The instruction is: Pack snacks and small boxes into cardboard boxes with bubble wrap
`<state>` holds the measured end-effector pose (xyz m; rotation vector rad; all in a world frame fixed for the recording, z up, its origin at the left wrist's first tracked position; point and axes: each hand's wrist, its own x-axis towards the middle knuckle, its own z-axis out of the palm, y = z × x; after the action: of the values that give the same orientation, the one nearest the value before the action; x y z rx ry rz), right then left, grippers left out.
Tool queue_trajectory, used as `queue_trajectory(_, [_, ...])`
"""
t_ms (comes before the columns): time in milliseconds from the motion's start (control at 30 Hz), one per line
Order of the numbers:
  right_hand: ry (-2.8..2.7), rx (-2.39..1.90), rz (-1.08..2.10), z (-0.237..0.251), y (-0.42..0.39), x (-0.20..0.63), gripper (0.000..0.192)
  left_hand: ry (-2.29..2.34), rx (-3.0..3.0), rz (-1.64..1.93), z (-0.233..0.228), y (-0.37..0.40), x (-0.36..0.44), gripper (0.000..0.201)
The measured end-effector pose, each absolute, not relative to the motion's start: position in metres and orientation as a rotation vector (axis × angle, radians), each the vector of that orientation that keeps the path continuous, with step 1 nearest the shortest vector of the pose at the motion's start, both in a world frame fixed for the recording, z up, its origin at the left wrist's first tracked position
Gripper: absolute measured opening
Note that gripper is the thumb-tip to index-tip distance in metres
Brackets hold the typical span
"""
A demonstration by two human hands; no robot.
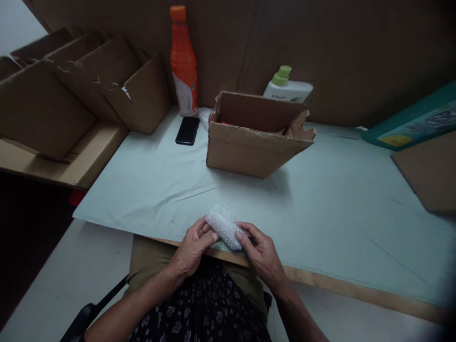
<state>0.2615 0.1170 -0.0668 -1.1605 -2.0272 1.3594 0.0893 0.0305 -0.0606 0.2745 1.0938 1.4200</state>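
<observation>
A small bundle of bubble wrap (223, 226) is held at the table's front edge, slanting down to the right. My left hand (195, 242) pinches its left side between thumb and fingers. On the right end, my right hand (257, 247) grips it with the thumb on top. Whatever the wrap may contain cannot be made out. Beyond the hands stands an open cardboard box (245, 154), its flaps up, with something red just visible inside.
Behind the box are an orange bottle (184, 66), a black phone (187, 131) and a white bottle with a green cap (288, 89). Several cardboard boxes (142, 95) crowd the left. A teal container (413, 121) and a cardboard piece (427, 171) occupy the right of the cloth-covered table (338, 213).
</observation>
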Motion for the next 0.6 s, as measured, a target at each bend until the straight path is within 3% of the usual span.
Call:
queue_trajectory(133, [-2.037,-1.136,1.130,-0.063,0.116,0.263,0.027,0.997,0.139,1.467,-0.064,0.040,0.097,0.049])
queue_trajectory(200, [-1.977,-1.141,1.023,-0.064,0.120,0.268,0.035,1.013,0.150,1.499,-0.068,0.043,0.100,0.051])
queue_trajectory(300, [-1.852,-1.082,1.313,-0.068,0.126,0.273,0.058,1.048,0.271,1.505,-0.073,0.043,0.104,0.052])
queue_trajectory(400, [-1.793,-1.081,1.510,-0.071,0.129,0.274,0.040,1.183,0.559,1.425,-0.072,0.049,0.097,0.046])
queue_trajectory(600, [-1.946,-1.114,1.352,-0.042,0.156,0.285,0.024,1.804,1.865,1.515,-0.014,0.115,0.042,0.055])
